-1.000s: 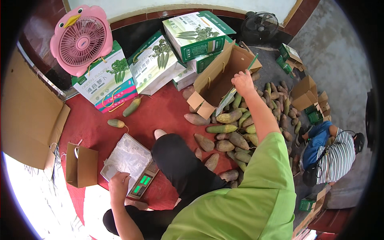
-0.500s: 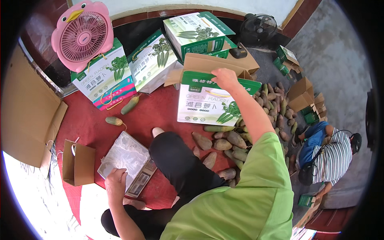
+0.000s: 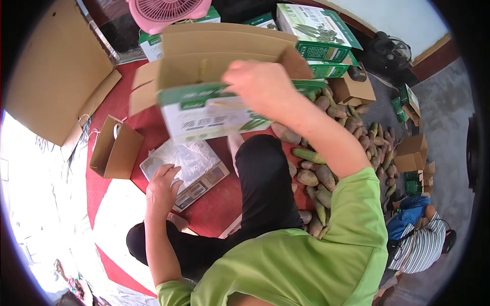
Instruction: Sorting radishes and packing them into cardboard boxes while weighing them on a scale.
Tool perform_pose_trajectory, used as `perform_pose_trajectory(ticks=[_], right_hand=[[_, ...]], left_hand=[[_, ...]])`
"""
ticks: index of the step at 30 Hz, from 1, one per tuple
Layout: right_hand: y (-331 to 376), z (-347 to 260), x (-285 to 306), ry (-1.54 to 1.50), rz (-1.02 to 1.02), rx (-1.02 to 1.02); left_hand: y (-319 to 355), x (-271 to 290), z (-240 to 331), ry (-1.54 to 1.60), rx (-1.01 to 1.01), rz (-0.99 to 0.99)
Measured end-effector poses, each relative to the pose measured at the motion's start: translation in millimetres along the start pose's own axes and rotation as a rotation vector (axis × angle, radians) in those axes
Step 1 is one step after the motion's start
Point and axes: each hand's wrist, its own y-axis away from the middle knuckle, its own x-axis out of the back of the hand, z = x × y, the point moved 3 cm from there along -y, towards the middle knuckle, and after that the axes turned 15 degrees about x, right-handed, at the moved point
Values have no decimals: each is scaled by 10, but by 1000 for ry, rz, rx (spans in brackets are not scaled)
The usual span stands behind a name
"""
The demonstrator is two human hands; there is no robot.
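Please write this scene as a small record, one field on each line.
Right hand: grips the near upper edge of the white-and-green carton
Carton top: open
Left hand: holds nothing visible; at the scale, contact unclear
Root vegetables: piled on the right
Pink fan: partly cut off, top edge
Co-worker: striped shirt, far right

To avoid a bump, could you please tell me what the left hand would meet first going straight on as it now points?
The left hand would probably meet the plastic-covered scale first; its height is unclear, so on a higher path it might reach the green-and-white carton instead.
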Motion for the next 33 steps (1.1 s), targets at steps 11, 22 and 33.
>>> perform_pose_trajectory(ticks=[11, 22, 33], right_hand=[[-811, -1854, -1363, -212, -248, 361], [-1049, -1656, -238, -542, 169, 440], [522, 703, -603, -236, 130, -411]], left_hand=[[66, -85, -278, -85, 183, -85], [835, 1014, -340, -59, -159, 872], [464, 1215, -500, -419, 239, 626]])
